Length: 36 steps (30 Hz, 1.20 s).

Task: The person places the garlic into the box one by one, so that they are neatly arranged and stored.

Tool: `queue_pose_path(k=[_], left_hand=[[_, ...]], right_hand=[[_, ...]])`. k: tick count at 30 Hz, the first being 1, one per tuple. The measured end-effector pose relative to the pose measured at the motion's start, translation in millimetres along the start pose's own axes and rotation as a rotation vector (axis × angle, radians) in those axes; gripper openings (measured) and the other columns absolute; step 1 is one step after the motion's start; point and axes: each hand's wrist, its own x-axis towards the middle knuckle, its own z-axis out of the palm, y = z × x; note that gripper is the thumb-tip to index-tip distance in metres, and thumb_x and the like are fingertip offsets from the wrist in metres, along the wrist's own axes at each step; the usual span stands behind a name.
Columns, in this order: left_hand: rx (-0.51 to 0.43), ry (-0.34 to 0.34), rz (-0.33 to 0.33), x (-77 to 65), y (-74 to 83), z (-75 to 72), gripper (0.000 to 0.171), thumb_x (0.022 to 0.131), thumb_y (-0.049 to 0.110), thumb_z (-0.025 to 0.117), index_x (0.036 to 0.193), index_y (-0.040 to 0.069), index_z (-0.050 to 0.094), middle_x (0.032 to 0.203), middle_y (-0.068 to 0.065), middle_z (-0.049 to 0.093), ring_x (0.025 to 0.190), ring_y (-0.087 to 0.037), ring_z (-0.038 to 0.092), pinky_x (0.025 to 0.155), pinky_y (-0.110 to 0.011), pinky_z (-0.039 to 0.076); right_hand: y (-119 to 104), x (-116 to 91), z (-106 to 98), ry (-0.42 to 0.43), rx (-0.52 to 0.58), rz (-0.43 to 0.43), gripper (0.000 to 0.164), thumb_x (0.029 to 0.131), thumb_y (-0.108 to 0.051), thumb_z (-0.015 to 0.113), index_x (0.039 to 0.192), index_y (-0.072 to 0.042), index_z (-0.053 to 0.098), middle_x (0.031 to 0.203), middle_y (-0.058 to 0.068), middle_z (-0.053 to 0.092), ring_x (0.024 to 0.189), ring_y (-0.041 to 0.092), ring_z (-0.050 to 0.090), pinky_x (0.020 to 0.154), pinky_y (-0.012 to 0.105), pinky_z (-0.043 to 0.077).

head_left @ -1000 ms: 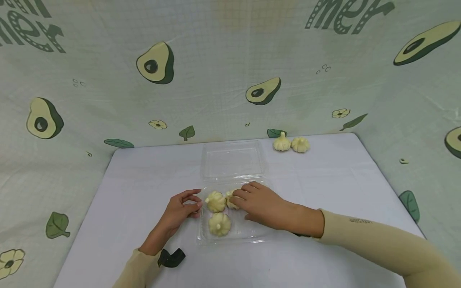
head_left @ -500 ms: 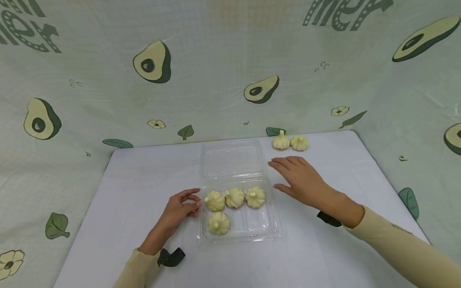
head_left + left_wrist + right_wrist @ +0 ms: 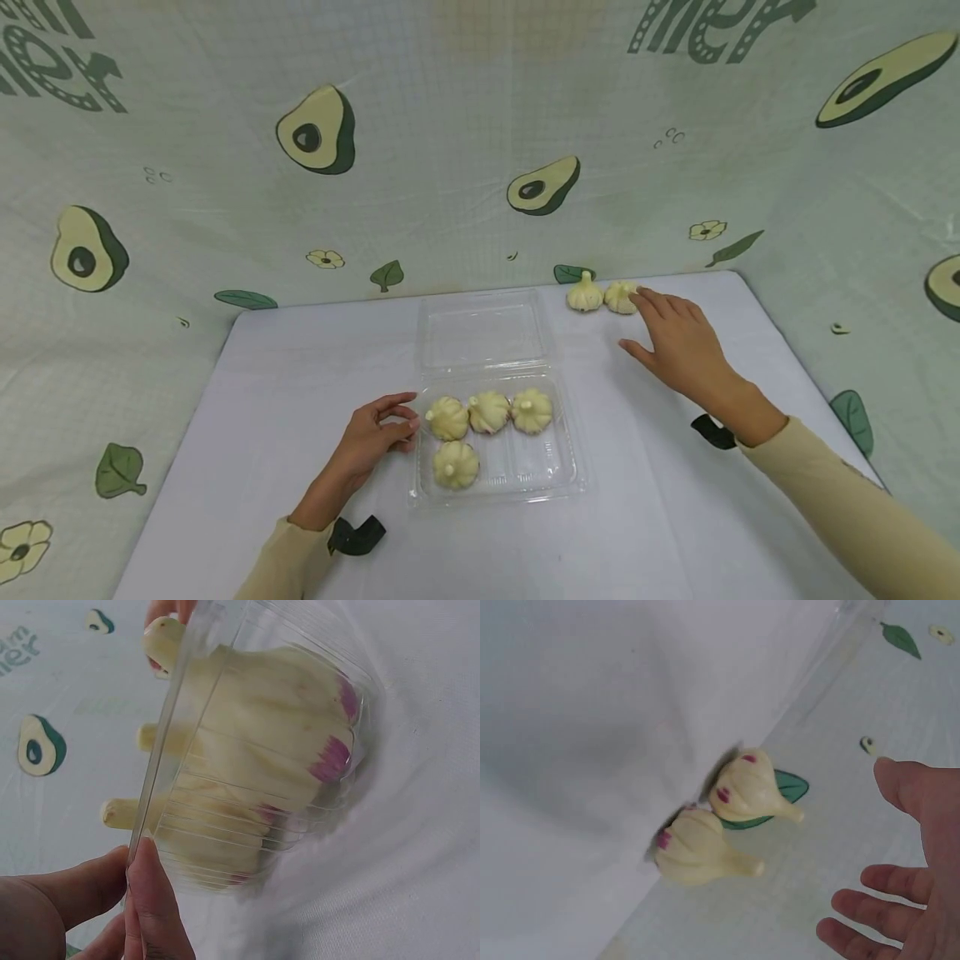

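My left hand (image 3: 372, 437) pinches the left rim of a clear plastic clamshell box (image 3: 546, 479); in the left wrist view the thumb and fingers (image 3: 154, 892) lie on either side of that rim. Inside the box sit several garlic bulbs (image 3: 490, 412), in a back row with one more at front left. My right hand (image 3: 682, 346) is spread by two loose garlic bulbs at the table's back edge, its fingertips overlapping the right bulb (image 3: 619, 297) in the head view. The right wrist view shows a gap between the fingers and both bulbs (image 3: 697, 851).
The box's lid (image 3: 483, 333) lies folded back toward the rear of the white table (image 3: 315, 358). The other loose bulb (image 3: 584, 294) stands left of its neighbour. An avocado-print cloth (image 3: 435, 167) rises behind the table's back edge.
The right hand has let go of a bulb at the right of the box's back row, then moved back and right to the loose bulbs. The left hand has stayed at the rim.
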Motion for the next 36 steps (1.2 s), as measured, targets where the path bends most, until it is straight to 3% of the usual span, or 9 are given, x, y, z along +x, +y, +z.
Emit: queue_pose_path(k=[11, 24, 36], left_hand=[[0.0, 0.005, 0.0, -1.1, -0.3, 0.0, 0.053, 0.101, -0.001, 0.069, 0.15, -0.006, 0.052, 0.113, -0.012, 0.063, 0.077, -0.012, 0.07, 0.071, -0.025, 0.063], [0.003, 0.005, 0.001, -0.8, -1.5, -0.1, 0.052, 0.101, -0.001, 0.069, 0.15, -0.006, 0.052, 0.113, -0.012, 0.063, 0.077, -0.013, 0.069, 0.071, -0.025, 0.063], [-0.006, 0.009, -0.002, -0.5, -0.6, 0.3, 0.052, 0.1, -0.002, 0.069, 0.15, -0.006, 0.052, 0.112, -0.011, 0.063, 0.076, -0.012, 0.069, 0.07, -0.024, 0.063]], right_hand=[[27, 10, 21, -0.065, -0.041, 0.112, 0.083, 0.094, -0.031, 0.081, 0.152, 0.012, 0.041, 0.155, 0.036, 0.042, 0.136, 0.055, 0.046, 0.115, 0.068, 0.037], [45, 25, 48, -0.162, -0.088, 0.167, 0.088, 0.098, -0.042, 0.075, 0.155, 0.014, 0.036, 0.161, 0.036, 0.035, 0.141, 0.054, 0.041, 0.12, 0.066, 0.031], [61, 40, 65, -0.222, -0.051, 0.2, 0.089, 0.102, -0.045, 0.068, 0.157, 0.014, 0.031, 0.161, 0.036, 0.033, 0.142, 0.056, 0.038, 0.12, 0.067, 0.029]])
